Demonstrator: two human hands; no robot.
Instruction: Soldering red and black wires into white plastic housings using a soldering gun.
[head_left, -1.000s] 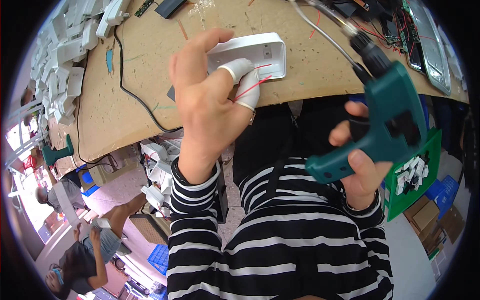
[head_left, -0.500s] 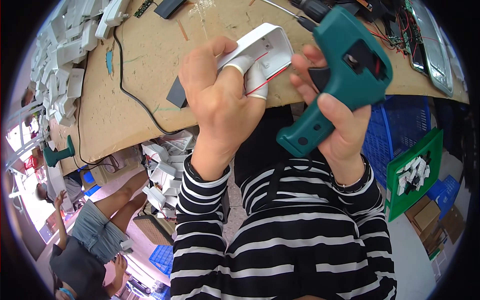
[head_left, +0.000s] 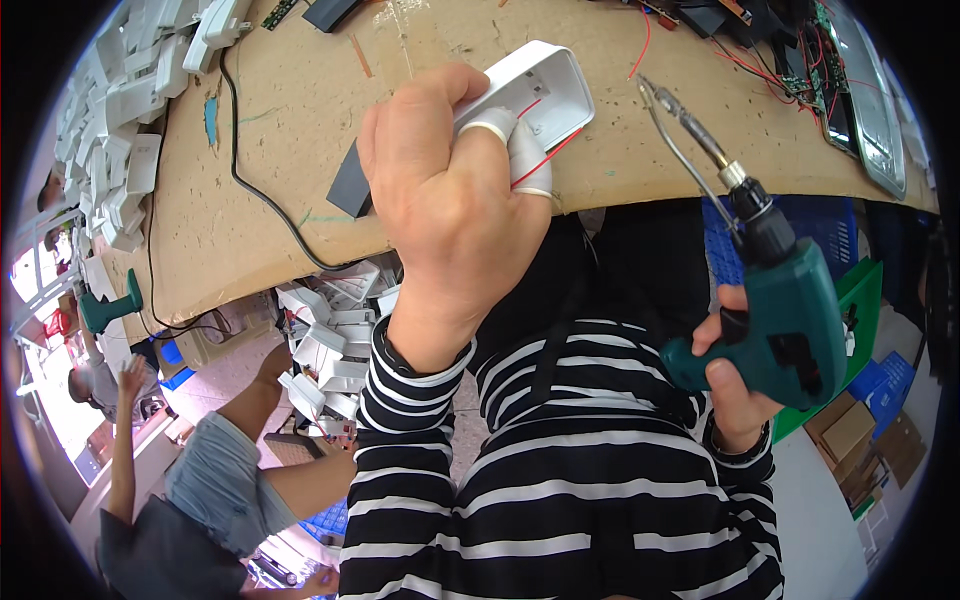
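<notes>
My left hand is closed on a white plastic housing at the table's near edge. White finger cots cover two of its fingertips, which are inside the housing's open side. A red wire runs from those fingertips across the rim, and a shorter red end shows inside. To the right, my right hand grips a green soldering gun by its handle. Its metal tip and a thin curved feed tube point up and left, over the table edge and apart from the housing. A dark grey block lies behind my left hand.
White housings are heaped at the far left, and more sit below the table edge. A black cable crosses the tabletop. Clear panels and wired boards lie right. A green bin stands lower right; another person is lower left.
My right hand has drawn the soldering gun down and right, away from the housing, bringing its tip into view. My left hand and the housing have shifted slightly right. The other person has moved.
</notes>
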